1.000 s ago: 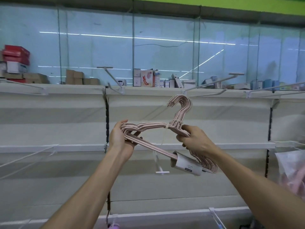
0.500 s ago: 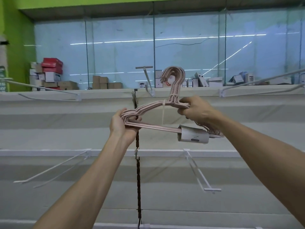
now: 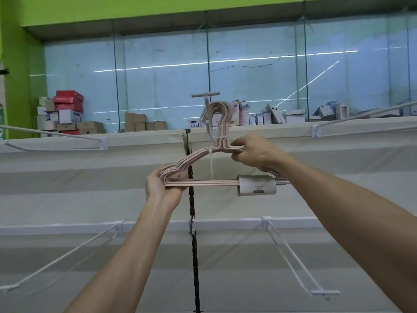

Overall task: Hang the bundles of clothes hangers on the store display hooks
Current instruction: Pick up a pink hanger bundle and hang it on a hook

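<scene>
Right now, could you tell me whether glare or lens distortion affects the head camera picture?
Head view: bright streaks of reflected light cross the glass panels; the wide lens bends the top shelf edge; the hanger bundle, left hand and right hand look fairly sharp, without harsh shadows.

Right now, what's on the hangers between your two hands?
Head view: a zip tie and a paper label sleeve sit between left hand and right hand.
</scene>
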### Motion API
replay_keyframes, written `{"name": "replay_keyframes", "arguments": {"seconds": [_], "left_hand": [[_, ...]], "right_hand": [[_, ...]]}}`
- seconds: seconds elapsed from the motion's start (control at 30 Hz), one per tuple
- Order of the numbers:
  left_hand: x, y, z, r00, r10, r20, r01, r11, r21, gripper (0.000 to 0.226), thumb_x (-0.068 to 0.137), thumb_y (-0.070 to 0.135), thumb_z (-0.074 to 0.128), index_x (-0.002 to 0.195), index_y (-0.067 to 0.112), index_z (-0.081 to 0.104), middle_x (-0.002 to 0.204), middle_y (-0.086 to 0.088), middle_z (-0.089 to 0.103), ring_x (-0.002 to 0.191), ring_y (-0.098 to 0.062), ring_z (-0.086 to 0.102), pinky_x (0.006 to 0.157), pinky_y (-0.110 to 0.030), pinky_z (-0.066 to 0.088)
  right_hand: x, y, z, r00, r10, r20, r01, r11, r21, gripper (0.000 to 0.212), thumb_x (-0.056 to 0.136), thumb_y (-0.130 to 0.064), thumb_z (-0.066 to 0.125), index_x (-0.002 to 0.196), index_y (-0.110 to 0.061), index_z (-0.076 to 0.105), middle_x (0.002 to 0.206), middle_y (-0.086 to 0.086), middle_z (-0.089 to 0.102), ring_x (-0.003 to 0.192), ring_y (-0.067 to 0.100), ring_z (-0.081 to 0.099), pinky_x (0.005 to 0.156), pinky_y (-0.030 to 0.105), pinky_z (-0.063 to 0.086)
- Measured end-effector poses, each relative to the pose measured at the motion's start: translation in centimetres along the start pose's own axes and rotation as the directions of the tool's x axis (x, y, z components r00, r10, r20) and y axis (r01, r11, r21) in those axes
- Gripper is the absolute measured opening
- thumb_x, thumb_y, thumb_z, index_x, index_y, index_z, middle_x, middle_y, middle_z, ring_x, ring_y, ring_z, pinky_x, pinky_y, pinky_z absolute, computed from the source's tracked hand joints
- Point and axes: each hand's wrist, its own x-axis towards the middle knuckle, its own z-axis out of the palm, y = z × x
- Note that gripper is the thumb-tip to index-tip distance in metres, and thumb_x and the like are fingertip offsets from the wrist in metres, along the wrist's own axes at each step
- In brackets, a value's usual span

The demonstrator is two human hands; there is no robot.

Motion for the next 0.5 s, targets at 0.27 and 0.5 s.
{"name": "replay_keyframes", "arguments": {"seconds": [0.27,0.5], "left_hand": [[2.4,-0.5,-1.7,0.999,-0.023,-0.023,0.022,0.999,-0.025,0.022,0.100,0.020,0.035,0.111,0.008,0.050,0.128,-0.027,0.052,0.118,-0.045,0.052,0.103,-0.059,0.042],[3.4,-1.6,-2.9,0.995,-0.028,-0.101,0.027,0.999,-0.019,0.043,0.100,0.018,0.038,0.141,0.008,0.047,0.134,-0.025,0.054,0.122,-0.043,0.055,0.106,-0.053,0.042]], "right_hand": [[1.9,0.4,2.3,0.999,0.017,0.039,-0.016,0.999,-0.030,0.019,0.088,-0.013,0.062,0.103,-0.017,0.073,0.076,0.001,0.062,0.070,0.018,0.054,0.055,0.026,0.038],[2.1,1.6,4.3,0.998,0.025,0.061,-0.023,0.999,-0.022,0.026,0.089,-0.012,0.059,0.111,-0.017,0.072,0.087,0.004,0.067,0.078,0.023,0.057,0.062,0.025,0.039]]}}
